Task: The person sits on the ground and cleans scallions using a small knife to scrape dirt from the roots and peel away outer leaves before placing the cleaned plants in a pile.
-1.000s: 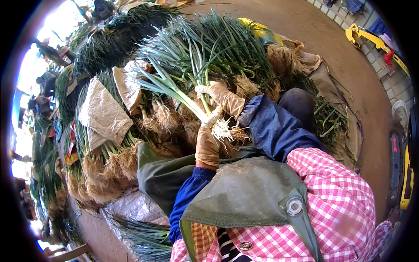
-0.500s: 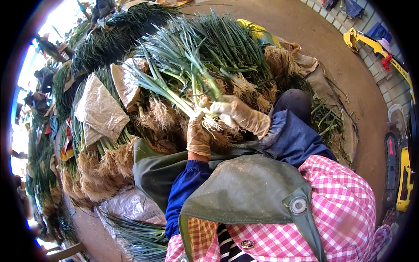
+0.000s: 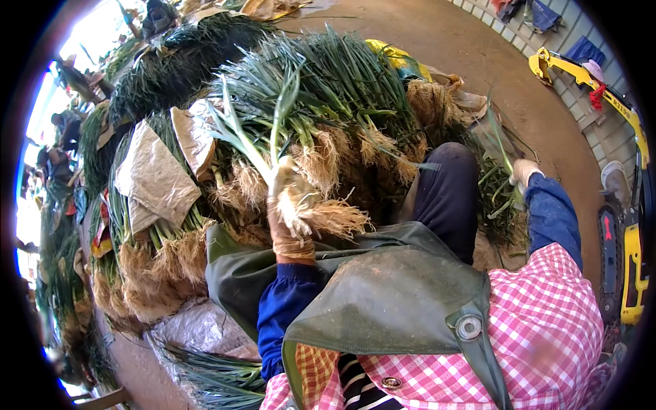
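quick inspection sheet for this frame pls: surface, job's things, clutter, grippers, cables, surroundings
Surface: bare dirt ground; a green apron covers the lap.
Job's things: one green onion stalk, roots toward the person, leaves pointing away; a big pile of green onions lies in front.
Clutter: crumpled sacks lie on the pile; loose leaves lie beside the knee.
Grippers: left hand, gloved, grip shut on the stalk just above its roots; right hand, gloved, out to the right over the loose leaves, grip cannot be judged.
Cables: nothing seen.
Surroundings: yellow machine at right, block wall behind it, more bundles at left.
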### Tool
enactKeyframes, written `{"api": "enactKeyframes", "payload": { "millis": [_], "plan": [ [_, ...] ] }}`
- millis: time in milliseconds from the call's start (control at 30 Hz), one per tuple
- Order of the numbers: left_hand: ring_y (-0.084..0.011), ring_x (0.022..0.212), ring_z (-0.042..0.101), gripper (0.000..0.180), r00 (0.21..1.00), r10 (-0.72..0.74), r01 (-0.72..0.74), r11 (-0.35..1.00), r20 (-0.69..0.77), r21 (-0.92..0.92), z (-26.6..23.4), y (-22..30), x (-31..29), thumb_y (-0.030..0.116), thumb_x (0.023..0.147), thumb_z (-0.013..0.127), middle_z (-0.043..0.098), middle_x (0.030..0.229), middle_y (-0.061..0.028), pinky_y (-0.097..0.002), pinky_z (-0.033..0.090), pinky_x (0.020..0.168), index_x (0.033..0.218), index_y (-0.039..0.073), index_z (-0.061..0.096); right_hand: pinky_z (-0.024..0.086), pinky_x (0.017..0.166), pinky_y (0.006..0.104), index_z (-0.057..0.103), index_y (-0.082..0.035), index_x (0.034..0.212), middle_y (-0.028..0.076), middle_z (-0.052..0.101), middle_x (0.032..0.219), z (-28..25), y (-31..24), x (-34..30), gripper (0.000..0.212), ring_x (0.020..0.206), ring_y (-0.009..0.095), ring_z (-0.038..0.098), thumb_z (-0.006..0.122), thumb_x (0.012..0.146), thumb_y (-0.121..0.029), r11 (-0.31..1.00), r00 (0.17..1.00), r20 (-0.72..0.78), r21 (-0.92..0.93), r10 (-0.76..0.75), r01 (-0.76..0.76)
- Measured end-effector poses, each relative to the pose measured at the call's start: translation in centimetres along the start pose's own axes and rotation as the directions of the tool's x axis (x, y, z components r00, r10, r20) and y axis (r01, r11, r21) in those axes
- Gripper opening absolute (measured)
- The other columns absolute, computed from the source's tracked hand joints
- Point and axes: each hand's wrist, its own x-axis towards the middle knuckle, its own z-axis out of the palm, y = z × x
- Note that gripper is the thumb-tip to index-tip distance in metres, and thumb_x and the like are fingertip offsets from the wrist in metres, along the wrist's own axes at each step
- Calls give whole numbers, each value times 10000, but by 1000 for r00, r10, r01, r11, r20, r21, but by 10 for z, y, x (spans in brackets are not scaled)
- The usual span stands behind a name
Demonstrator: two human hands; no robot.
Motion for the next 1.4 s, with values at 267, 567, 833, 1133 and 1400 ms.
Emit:
{"api": "enactKeyframes", "payload": {
  "millis": [267, 567, 833, 1133, 1400],
  "plan": [
    [-173, 881, 634, 287, 890, 228, -10, 876, -395, 482, 41, -4, 9, 118, 907, 574, 645, 1014, -93, -284, 528, 770, 1158, -20, 572, 479, 665, 330, 618, -43, 1016, 64, 633, 818, -119, -157, -79, 321, 713, 176, 584, 560, 892, -333, 183, 635, -626, 632, -452, 753],
    [-206, 953, 624, 349, 897, 2, 132, 953, -443, 273, 23, -20, 13, 93, 892, 547, 632, 1091, -109, -309, 513, 824, 1228, -3, 543, 483, 774, 377, 687, -95, 993, 118, 667, 956, -144, -383, -104, 454, 860, 258, 625, 555, 833, -498, 372, 372, -590, 128, -717, 919],
    [-214, 915, 624, 358, 898, -6, 142, 950, -440, 277, 19, -23, 19, 72, 886, 513, 647, 1039, -131, -319, 510, 811, 1227, -37, 529, 477, 482, 317, 602, -129, 795, 21, 595, 615, -138, -305, -150, 243, 507, 151, 556, 601, 866, -361, 292, 130, -879, -11, -459, 956],
    [-249, 768, 650, 240, 863, -209, 272, 960, -461, 74, -10, -46, 10, 170, 895, 574, 646, 885, -133, -336, 552, 662, 1052, -11, 593, 510, 693, 277, 590, 7, 984, 103, 669, 847, -112, -307, -127, 254, 706, 162, 634, 583, 896, -231, -587, 47, -645, 721, -763, 368],
    [-223, 887, 634, 255, 915, -89, 186, 959, -394, 214, 1, -54, 6, 127, 867, 607, 638, 976, -75, -337, 519, 760, 1105, 38, 588, 454, 758, 229, 619, 24, 1112, 58, 652, 950, -102, -363, -111, 400, 844, 107, 580, 640, 873, -296, -530, 299, -684, 715, -665, 456]
  ]
}}
